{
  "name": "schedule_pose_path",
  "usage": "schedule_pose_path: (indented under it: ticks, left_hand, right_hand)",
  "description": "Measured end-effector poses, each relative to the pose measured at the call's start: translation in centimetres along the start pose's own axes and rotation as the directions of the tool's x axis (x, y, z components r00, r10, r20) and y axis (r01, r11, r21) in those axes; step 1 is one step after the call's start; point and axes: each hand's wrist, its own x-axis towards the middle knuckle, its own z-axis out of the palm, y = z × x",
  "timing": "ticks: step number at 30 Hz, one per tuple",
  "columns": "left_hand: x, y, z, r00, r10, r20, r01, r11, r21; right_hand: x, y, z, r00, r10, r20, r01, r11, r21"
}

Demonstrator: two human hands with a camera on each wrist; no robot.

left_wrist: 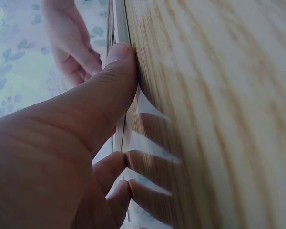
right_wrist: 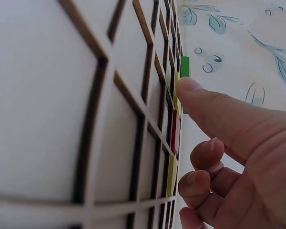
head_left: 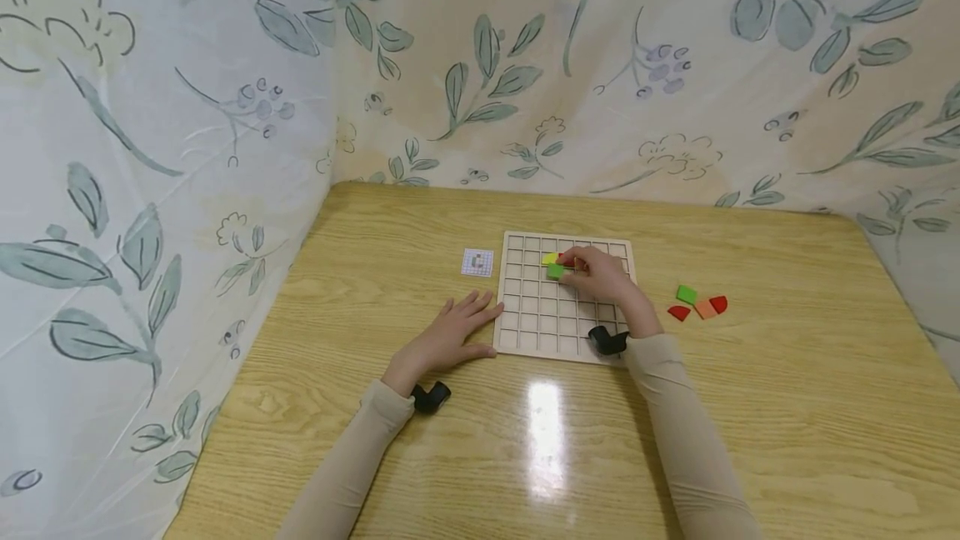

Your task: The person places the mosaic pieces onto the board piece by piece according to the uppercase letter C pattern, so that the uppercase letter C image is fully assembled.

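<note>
A pale wooden grid board (head_left: 529, 305) lies on the table. Over its far rows my right hand (head_left: 600, 275) pinches a green tile (head_left: 555, 271) between thumb and fingers. In the right wrist view the green tile (right_wrist: 186, 65) stands out above the pieces seated in the board. Close by it sit a yellow piece (head_left: 550, 258) and a red piece (head_left: 566, 259), partly covered by my fingers; the right wrist view shows another yellow piece (right_wrist: 171, 175) below the red piece (right_wrist: 175, 132). My left hand (head_left: 447, 332) rests with spread fingers on the table, fingertips at the board's left edge.
Right of the board lie a loose green square (head_left: 686, 295), an orange piece (head_left: 706, 308) and two red rounded pieces, one (head_left: 678, 313) nearer the board. A small printed grid card (head_left: 477, 262) lies left of the board. Patterned cloth (head_left: 480, 107) hangs behind the table.
</note>
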Motion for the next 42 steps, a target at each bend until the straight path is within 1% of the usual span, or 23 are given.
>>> schedule_pose_path:
  ticks: [4, 11, 24, 36, 42]
  left_hand:
    - [0.0, 0.1, -0.1, 1.000, -0.009, 0.008, 0.010, 1.000, -0.002]
    - [0.0, 0.1, 0.1, 1.000, -0.005, 0.009, 0.005, 1.000, 0.005]
    - [0.0, 0.0, 0.2, 1.000, 0.001, -0.001, -0.001, 1.000, -0.003]
    - [0.0, -0.1, 0.5, 1.000, -0.003, 0.000, 0.003, 1.000, 0.008]
    - [0.0, -0.1, 0.6, 1.000, 0.000, 0.000, 0.000, 1.000, 0.014]
  right_hand:
    - [0.2, -0.3, 0.3, 1.000, -0.005, 0.012, 0.005, 1.000, -0.019]
    - [0.4, -0.5, 0.7, 1.000, 0.004, 0.008, -0.003, 0.999, -0.046]
    - [0.6, -0.4, 1.0, 1.000, 0.016, 0.015, -0.015, 0.999, -0.044]
    - [0.4, -0.3, 1.1, 1.000, 0.013, 0.010, -0.013, 0.998, -0.061]
    - [0.3, -0.3, 1.0, 1.000, 0.015, 0.015, -0.014, 0.999, -0.048]
